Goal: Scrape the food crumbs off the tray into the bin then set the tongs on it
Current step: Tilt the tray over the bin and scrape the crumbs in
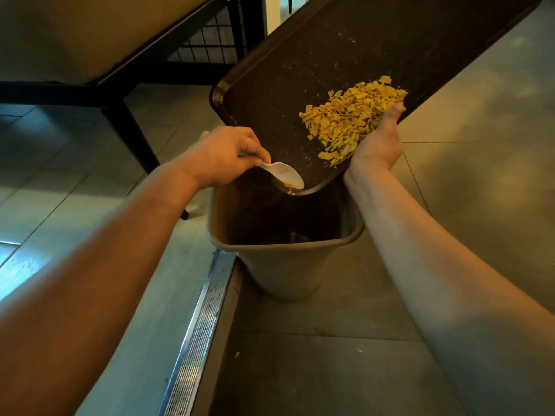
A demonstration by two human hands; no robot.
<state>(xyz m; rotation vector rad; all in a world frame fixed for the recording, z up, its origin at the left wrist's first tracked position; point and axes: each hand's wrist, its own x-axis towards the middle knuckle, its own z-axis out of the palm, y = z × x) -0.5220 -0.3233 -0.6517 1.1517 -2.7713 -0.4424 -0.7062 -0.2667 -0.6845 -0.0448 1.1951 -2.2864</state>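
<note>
Tray (345, 55), dark brown, long and rimmed, tilted steeply from the upper right of the frame down to the centre, its lowest corner hanging over the open mouth of the bin (279, 265). Crumbs (348, 121), yellow-orange flakes, heaped against the tray's right rim at centre right; a smaller cluster sits at the lowest corner, and pale specks are scattered over the rest of the surface. Spoon (283, 175), white plastic, bowl resting on the tray's lowest corner just beside the small cluster. Left hand (225, 154), centre of frame, fingers curled down and pinching the spoon's handle close to the bowl. Right hand (377, 142), centre right, gripping the tray's right rim from below, thumb pressed up along the edge beside the heap; the other fingers are hidden under the tray. Bin, tan plastic, standing on the tiled floor (465, 175) at lower centre, its inside dark. Drain grate (198, 331), metal, running diagonally through the lower left centre. Table (75, 34), black-framed with one slanted leg, upper left. Two stray flakes lie on the floor near the bottom centre.
</note>
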